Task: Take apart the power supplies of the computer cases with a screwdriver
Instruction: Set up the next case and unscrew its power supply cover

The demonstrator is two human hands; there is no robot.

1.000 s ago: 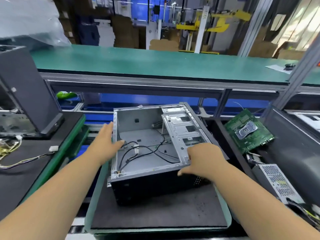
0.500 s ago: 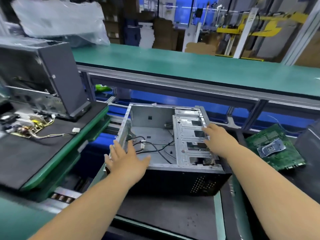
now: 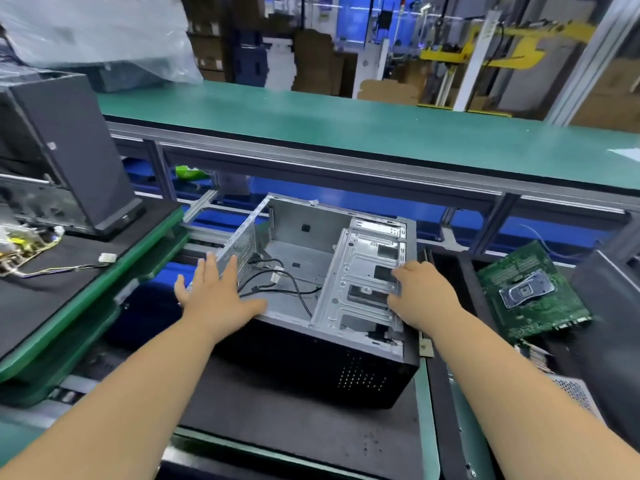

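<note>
Open computer case [image 3: 311, 292] lying on its side on dark mat of near surface [image 3: 277, 410], long axis running left-far to right-near, gutted: only loose cables [image 3: 277, 282] inside, no PSU seen in it. Left hand [image 3: 218, 299] flat on left-near corner, fingers [image 3: 211, 268] spread and straight along perforated rear wall. Right hand [image 3: 422, 292] on drive cage [image 3: 363, 278], fingers curled over its edge, gripping. Case between both hands, touching each. Left nearer the PSU end. Prob. sliding or turning case next. No screwdriver in view.
</note>
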